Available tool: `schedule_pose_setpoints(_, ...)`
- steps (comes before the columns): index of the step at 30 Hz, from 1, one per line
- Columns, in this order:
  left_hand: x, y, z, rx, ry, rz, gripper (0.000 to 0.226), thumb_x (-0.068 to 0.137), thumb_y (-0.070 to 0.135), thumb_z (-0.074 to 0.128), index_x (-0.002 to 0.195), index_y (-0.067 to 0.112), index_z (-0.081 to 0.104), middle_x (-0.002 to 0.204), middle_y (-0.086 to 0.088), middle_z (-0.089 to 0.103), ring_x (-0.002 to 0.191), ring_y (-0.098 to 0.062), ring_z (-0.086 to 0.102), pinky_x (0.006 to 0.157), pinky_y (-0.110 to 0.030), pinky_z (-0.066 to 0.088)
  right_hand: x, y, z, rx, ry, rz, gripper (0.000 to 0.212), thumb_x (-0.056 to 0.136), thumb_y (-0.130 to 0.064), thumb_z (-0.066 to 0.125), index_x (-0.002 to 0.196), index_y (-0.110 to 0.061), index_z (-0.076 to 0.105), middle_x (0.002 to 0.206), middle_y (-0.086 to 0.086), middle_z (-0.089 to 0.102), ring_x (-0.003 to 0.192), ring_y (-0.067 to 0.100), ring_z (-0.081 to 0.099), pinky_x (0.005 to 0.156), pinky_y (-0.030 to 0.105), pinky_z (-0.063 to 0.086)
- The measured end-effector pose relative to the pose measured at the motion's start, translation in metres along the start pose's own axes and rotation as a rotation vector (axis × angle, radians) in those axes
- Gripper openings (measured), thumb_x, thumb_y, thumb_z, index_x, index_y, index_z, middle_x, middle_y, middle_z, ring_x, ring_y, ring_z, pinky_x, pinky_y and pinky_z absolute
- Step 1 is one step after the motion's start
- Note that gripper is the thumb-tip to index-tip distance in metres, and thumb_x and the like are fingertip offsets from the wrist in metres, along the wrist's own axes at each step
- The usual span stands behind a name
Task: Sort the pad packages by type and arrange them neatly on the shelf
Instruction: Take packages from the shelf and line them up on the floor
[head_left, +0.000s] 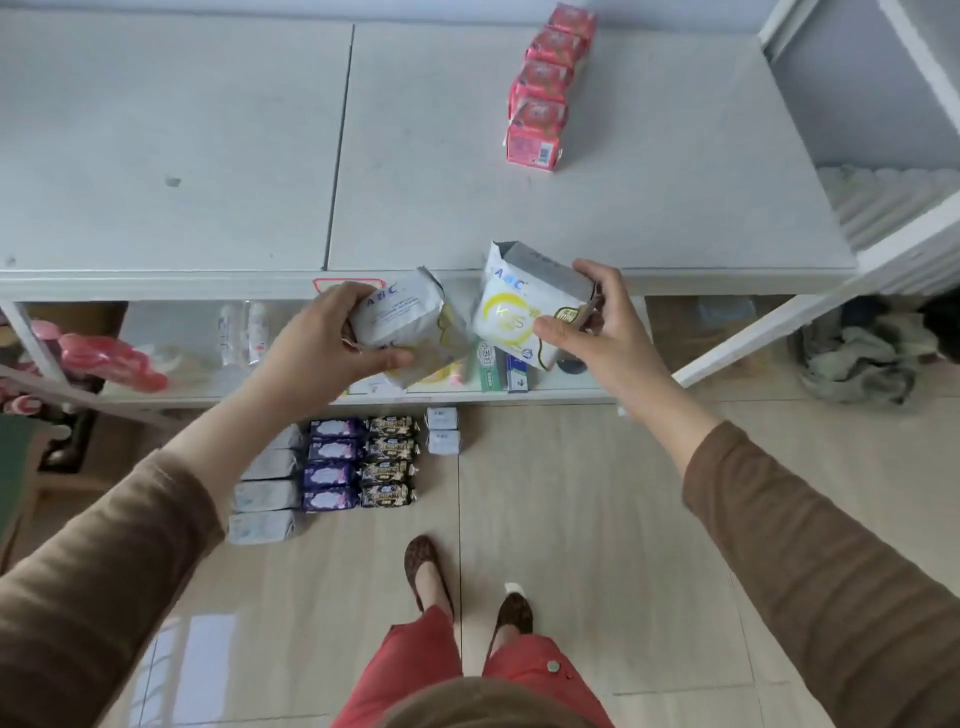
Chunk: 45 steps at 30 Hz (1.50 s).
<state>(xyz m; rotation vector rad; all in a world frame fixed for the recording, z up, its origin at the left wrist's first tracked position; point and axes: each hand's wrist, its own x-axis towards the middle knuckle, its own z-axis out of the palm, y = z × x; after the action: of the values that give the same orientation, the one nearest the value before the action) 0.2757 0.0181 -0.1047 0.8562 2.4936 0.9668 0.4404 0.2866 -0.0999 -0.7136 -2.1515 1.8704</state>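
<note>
Here, each hand grips a white ABC pad package at the front edge of the white shelf: the left hand curls round one pack, the right hand pinches a yellow-ringed pack. Red packs line the shelf's back; purple, dark and seemingly pale-blue packs sit on the floor.

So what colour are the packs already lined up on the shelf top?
Red-pink, the row of packs at the back right, seen in the head view.
</note>
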Motion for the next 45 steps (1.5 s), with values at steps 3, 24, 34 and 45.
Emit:
schedule_pose_setpoints(3,-0.034,-0.027,0.048,0.029,-0.078,-0.067,0.070,0.067,0.058,0.082,0.124,0.032,0.049,0.109,0.011,0.057,0.096,-0.015,0.058,0.080,-0.037,0.050,-0.033,0.057,-0.002,-0.014,-0.010,0.098,0.077,0.068,-0.030,0.088,0.131,-0.034,0.044,0.126,-0.006,0.055,0.115,0.016,0.060,0.098,0.054,0.052)
schedule_pose_setpoints(24,-0.062,-0.356,0.393,0.246,-0.366,-0.186,0.067,0.073,0.035,0.081,0.128,0.022,0.045,0.115,0.000,0.044,0.092,-0.024,0.054,0.070,-0.034,0.046,-0.129,0.505,0.143,-0.253,-0.026,0.548,0.062,0.064,-0.032,0.085,0.111,-0.034,0.045,0.106,-0.018,0.062,0.094,-0.002,0.060,0.072,0.029,0.052)
schedule_pose_setpoints(34,0.018,-0.469,0.537,0.486,-0.338,-0.049,0.065,0.076,0.035,0.076,0.132,0.018,0.050,0.125,-0.007,0.051,0.111,-0.030,0.052,0.073,-0.040,0.047,-0.061,0.684,0.203,-0.316,-0.101,0.444,0.056,0.065,-0.028,0.078,0.111,-0.027,0.046,0.111,-0.005,0.058,0.105,0.017,0.056,0.079,0.034,0.049)
schedule_pose_setpoints(45,0.035,-0.524,0.584,0.705,-0.202,0.061,0.066,0.075,0.046,0.075,0.129,0.020,0.047,0.123,-0.005,0.057,0.116,-0.032,0.047,0.097,-0.045,0.036,-0.026,0.767,0.219,-0.427,-0.194,0.376,0.060,0.074,-0.023,0.079,0.123,-0.027,0.044,0.100,-0.015,0.052,0.103,0.015,0.045,0.079,0.033,0.046)
